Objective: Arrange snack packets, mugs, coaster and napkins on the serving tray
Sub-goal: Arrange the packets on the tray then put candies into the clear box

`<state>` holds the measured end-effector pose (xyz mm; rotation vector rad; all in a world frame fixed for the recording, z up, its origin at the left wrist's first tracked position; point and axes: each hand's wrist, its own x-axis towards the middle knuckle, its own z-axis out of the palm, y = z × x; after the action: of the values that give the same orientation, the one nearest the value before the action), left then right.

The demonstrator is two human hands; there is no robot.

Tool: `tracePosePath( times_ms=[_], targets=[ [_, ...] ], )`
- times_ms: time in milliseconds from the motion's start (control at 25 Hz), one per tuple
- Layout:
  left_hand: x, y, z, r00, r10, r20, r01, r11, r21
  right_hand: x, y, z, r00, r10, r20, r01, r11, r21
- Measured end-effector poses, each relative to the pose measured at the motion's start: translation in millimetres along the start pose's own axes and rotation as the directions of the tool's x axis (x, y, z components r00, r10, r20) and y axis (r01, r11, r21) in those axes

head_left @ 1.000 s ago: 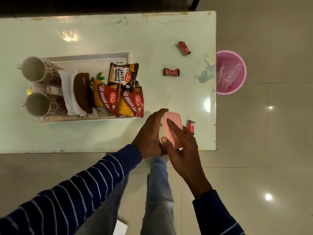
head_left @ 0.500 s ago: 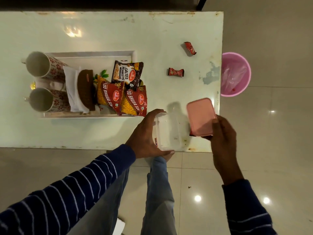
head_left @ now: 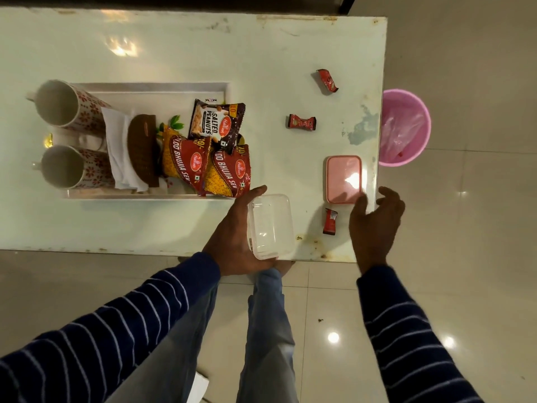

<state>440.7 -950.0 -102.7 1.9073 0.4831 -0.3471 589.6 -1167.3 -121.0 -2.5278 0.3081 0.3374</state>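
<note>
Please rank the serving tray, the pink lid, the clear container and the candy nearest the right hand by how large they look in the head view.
1. serving tray
2. clear container, held in the left hand above the table, so nearer the camera; it looks only slightly bigger than the lid, so that order is unsure
3. pink lid
4. candy

Single head-worn camera is looking steeply down from close above, table (head_left: 174,48) extending beyond the left hand (head_left: 235,237), floor tiles lying beneath both wrists.

Off-task clutter on the table

Clear box (head_left: 270,226) near the front edge, pink lid (head_left: 343,178) beside three red candies (head_left: 302,122); pink bin (head_left: 404,128) on the floor.
</note>
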Motion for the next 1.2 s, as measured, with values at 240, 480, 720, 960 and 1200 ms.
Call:
tracePosePath(
  times_ms=[240, 480, 720, 960, 1200],
  targets=[
    [3.8, -1.1, 0.6, 0.993, 0.094, -0.072, -0.084, 0.987, 0.138, -60.3, 15.9, 28.2, 0.973, -0.089, 0.212, 0.104, 0.993, -0.061],
    [13.6, 1.3, 1.5, 0.932, 0.205, -0.298, 0.028, 0.780, 0.625, -51.5, -7.0, 18.9, 0.980, -0.044, 0.193, 0.012, 0.986, 0.164],
    [34.4, 3.2, 2.3, 0.945, 0.163, -0.284, 0.051, 0.785, 0.618, -74.9, -67.9, -6.7, 0.944, -0.273, 0.187, 0.191, 0.911, 0.366],
    [50.4, 3.8, -2.6, 0.963, 0.105, -0.247, 0.044, 0.846, 0.531, -13.8, -99.0, 5.5, 0.936, -0.318, 0.152, 0.264, 0.918, 0.297],
    [57.2, 11.3, 4.9, 0.992, 0.098, -0.079, -0.079, 0.974, 0.210, 76.1, -124.8, 73.1, 0.689, -0.572, 0.445, 0.702, 0.679, -0.215]
  ],
)
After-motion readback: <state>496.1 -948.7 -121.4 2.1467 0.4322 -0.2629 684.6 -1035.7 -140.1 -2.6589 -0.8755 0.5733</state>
